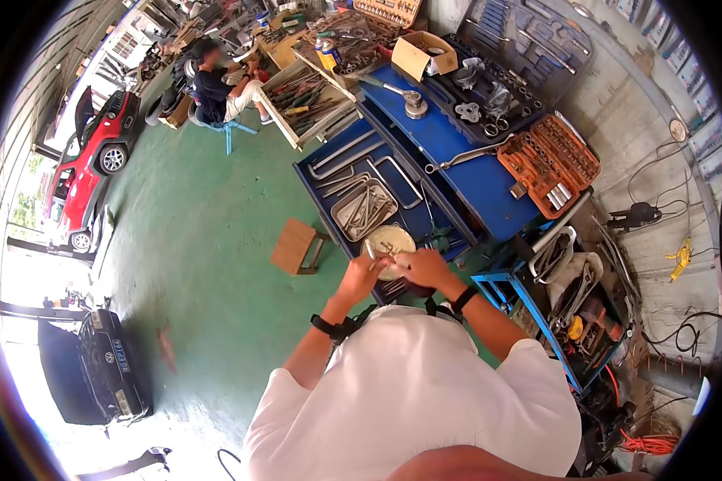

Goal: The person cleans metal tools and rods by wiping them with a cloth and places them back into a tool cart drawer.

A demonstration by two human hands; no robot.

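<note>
Both hands meet over a round pale dish with small dark pieces in it, at the front end of an open blue drawer. My left hand is closed in a pinch, and a small whitish stick-like piece sticks up at its fingertips. Close beside it, my right hand is closed too, its fingertips almost touching the left ones. What the right fingers hold is too small to make out. Left of the dish lies a metal tray with hex keys and rods.
On the blue cabinet top lie an orange socket case, a ratchet and a cardboard box. A wooden stool stands on the left. A blue tool cart is at right. A seated person works farther off.
</note>
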